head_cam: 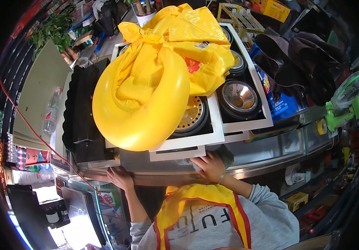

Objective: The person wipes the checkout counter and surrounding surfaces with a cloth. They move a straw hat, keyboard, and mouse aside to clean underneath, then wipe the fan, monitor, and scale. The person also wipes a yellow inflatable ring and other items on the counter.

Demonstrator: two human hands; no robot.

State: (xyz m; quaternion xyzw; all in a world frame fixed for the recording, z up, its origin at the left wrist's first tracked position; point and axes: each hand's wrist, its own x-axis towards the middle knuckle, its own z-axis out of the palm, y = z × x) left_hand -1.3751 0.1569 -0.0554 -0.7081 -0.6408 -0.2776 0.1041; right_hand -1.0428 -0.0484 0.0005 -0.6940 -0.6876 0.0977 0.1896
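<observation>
My right hand [210, 165] presses a crumpled grey cloth [224, 155] onto the metal-edged counter [135, 162], beside the white frame of a recessed light fixture [195, 137]. The fingers lie over the cloth and partly hide it. My left hand [120, 178] rests at the counter's front edge, holding nothing, its fingertips close to the corner of a black case [90, 125]. On top of the stacked light fixtures sits a yellow inflatable ring [142, 128], partly slack. Yellow plastic sheeting [198, 25] is bunched behind it. More round lamps [239, 97] show to the right.
Black rubbery material [295, 59] drapes over a blue package [281, 103] at right, near a green fan [351, 103]. A plastic bottle [52, 111] lies at left. A red cable [35, 134] crosses the left side. Another person [106, 15] is at the far end.
</observation>
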